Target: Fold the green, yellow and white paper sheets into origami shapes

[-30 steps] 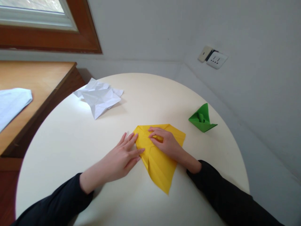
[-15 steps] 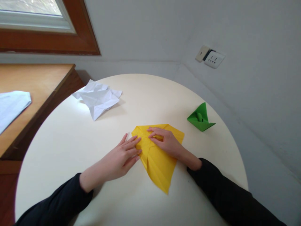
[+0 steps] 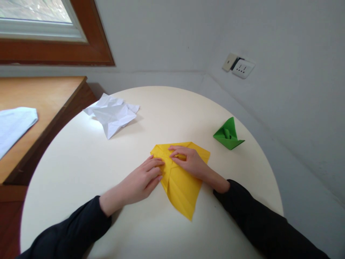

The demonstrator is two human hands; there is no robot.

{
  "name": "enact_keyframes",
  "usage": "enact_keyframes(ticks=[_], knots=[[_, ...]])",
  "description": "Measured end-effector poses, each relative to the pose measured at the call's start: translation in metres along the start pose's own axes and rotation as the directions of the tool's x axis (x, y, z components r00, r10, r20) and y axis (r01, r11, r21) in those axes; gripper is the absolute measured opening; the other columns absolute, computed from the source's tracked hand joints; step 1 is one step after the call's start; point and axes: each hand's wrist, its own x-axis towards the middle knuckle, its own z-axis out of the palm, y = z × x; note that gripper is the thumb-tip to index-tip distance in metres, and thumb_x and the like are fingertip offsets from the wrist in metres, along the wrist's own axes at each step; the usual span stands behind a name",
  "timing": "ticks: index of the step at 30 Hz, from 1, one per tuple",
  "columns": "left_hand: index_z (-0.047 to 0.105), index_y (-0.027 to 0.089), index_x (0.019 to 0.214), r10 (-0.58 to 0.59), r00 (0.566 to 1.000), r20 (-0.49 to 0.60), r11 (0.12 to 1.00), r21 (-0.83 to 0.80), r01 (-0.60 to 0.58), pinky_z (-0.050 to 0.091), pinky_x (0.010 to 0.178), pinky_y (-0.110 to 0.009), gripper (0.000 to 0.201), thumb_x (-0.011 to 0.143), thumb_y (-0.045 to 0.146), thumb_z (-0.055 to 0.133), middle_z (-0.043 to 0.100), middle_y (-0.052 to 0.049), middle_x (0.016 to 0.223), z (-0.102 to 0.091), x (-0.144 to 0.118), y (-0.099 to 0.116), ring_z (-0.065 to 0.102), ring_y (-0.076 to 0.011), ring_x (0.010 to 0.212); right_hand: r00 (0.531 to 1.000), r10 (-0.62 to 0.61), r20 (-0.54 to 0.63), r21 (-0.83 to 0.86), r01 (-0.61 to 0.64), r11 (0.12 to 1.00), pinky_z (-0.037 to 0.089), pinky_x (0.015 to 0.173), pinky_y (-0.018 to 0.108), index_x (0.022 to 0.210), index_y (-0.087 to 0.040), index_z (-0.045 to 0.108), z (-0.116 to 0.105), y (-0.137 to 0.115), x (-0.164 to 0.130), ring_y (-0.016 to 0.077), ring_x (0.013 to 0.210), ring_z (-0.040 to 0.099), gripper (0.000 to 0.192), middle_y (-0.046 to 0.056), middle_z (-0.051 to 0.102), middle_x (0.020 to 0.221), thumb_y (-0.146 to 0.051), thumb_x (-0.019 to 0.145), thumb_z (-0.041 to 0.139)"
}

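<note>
A sheet of yellow paper [image 3: 182, 190] with folded edges and creases lies on the round white table, its long point towards me. At its left edge is my left hand [image 3: 140, 181], fingers drawn together and curled onto the paper. My right hand [image 3: 192, 162] rests on the upper part of the sheet, with thumb and fingertips pinched together at a crease near the middle. It covers some of the paper beneath it.
A folded white paper shape [image 3: 113, 113] sits at the table's far left. A green folded paper piece [image 3: 229, 135] stands at the right. Beyond the left rim is a wooden desk [image 3: 54, 90] with a pale folded item [image 3: 16, 124] on it. A wall socket [image 3: 242, 68] is behind.
My left hand's spread fingers have drawn together and closed at the paper's left edge. My right hand and the yellow paper have hardly moved; the view has shifted slightly.
</note>
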Motion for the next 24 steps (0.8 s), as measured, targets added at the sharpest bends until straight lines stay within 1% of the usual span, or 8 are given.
enact_keyframes(ticks=[4, 7, 9, 15, 20, 24], knots=[[0.057, 0.017, 0.092, 0.003, 1.0, -0.022, 1.0, -0.02, -0.004, 0.033, 0.107, -0.042, 0.019, 0.09, 0.016, 0.038, 0.057, -0.01, 0.113, 0.001, -0.001, -0.001, 0.049, -0.0193, 0.112, 0.999, -0.03, -0.013, -0.025, 0.03, 0.999, 0.044, 0.097, 0.038, 0.076, -0.019, 0.065, 0.002, 0.002, -0.001, 0.0201, 0.107, 0.06, 0.012, 0.01, 0.067, 0.109, -0.013, 0.076, 0.054], [0.056, 0.016, 0.098, -0.023, 0.999, -0.03, 0.999, -0.041, 0.021, 0.041, 0.1, -0.037, 0.02, 0.091, 0.016, 0.037, 0.055, -0.011, 0.113, 0.001, -0.001, -0.001, 0.049, -0.0193, 0.111, 0.999, -0.045, -0.017, -0.03, 0.044, 0.999, 0.044, 0.096, 0.037, 0.073, -0.019, 0.064, 0.003, 0.002, -0.001, 0.0202, 0.107, 0.06, 0.012, 0.01, 0.067, 0.109, -0.013, 0.075, 0.054], [0.055, 0.016, 0.104, -0.036, 0.999, -0.029, 0.999, -0.041, 0.035, 0.044, 0.096, -0.035, 0.022, 0.091, 0.016, 0.037, 0.053, -0.012, 0.115, 0.002, -0.001, -0.001, 0.049, -0.0194, 0.111, 0.999, -0.051, -0.015, -0.027, 0.05, 0.998, 0.044, 0.096, 0.036, 0.072, -0.019, 0.063, 0.003, 0.002, -0.002, 0.0202, 0.107, 0.06, 0.012, 0.009, 0.067, 0.109, -0.012, 0.074, 0.053], [0.055, 0.017, 0.116, -0.057, 0.998, -0.028, 0.998, 0.023, 0.057, 0.045, 0.097, -0.037, 0.031, 0.091, 0.018, 0.037, 0.049, -0.014, 0.122, 0.003, -0.001, -0.001, 0.048, -0.0214, 0.115, 0.998, -0.062, -0.005, -0.014, 0.062, 0.998, 0.043, 0.097, 0.037, 0.07, -0.019, 0.063, 0.002, 0.003, -0.002, 0.0203, 0.108, 0.059, 0.013, 0.009, 0.066, 0.11, -0.011, 0.073, 0.053], [0.054, 0.016, 0.121, -0.055, 0.998, -0.017, 0.989, 0.134, 0.057, 0.044, 0.098, -0.04, 0.035, 0.091, 0.02, 0.036, 0.047, -0.016, 0.125, 0.007, -0.003, -0.002, 0.046, -0.0243, 0.119, 0.998, -0.06, 0.002, -0.009, 0.06, 0.998, 0.043, 0.097, 0.037, 0.071, -0.019, 0.063, 0.003, 0.003, -0.003, 0.0206, 0.11, 0.058, 0.012, 0.01, 0.066, 0.111, -0.012, 0.074, 0.054], [0.053, 0.016, 0.124, -0.075, 0.997, -0.02, 0.953, 0.294, 0.077, 0.039, 0.1, -0.048, 0.037, 0.091, 0.021, 0.036, 0.044, -0.018, 0.13, 0.015, -0.006, 0.001, 0.041, -0.0298, 0.125, 0.997, -0.071, -0.001, -0.019, 0.071, 0.997, 0.043, 0.098, 0.037, 0.07, -0.019, 0.063, 0.004, 0.004, -0.003, 0.0207, 0.11, 0.058, 0.012, 0.01, 0.066, 0.111, -0.011, 0.073, 0.054]])
